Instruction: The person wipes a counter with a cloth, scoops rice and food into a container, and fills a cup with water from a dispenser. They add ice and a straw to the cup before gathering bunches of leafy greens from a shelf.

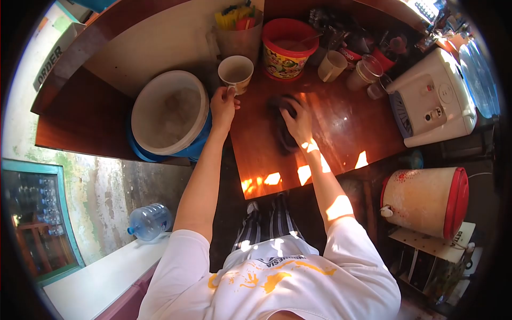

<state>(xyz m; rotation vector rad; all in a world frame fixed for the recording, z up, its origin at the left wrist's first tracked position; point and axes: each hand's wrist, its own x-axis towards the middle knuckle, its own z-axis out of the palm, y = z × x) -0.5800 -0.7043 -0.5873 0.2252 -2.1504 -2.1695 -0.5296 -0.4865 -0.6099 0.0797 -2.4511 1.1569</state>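
Observation:
My left hand (224, 106) is closed on the handle of a pale mug (242, 87) with a patterned side, at the back left of the brown table (341, 149). The inside of the mug shows no clear contents. My right hand (300, 120) presses a dark cloth (288, 140) against the tabletop, thumb and fingers bent around it; part of the cloth lies hidden under the hand. Left of the mug stands a large white tub (165, 114) set in a blue one.
At the back are a red bucket (288, 58), a holder with straws (240, 34), a second mug (332, 66) and clear cups (365, 73). A white water dispenser (432, 98) stands right. A drinks cooler (421, 200) and a water jug (151, 221) sit lower.

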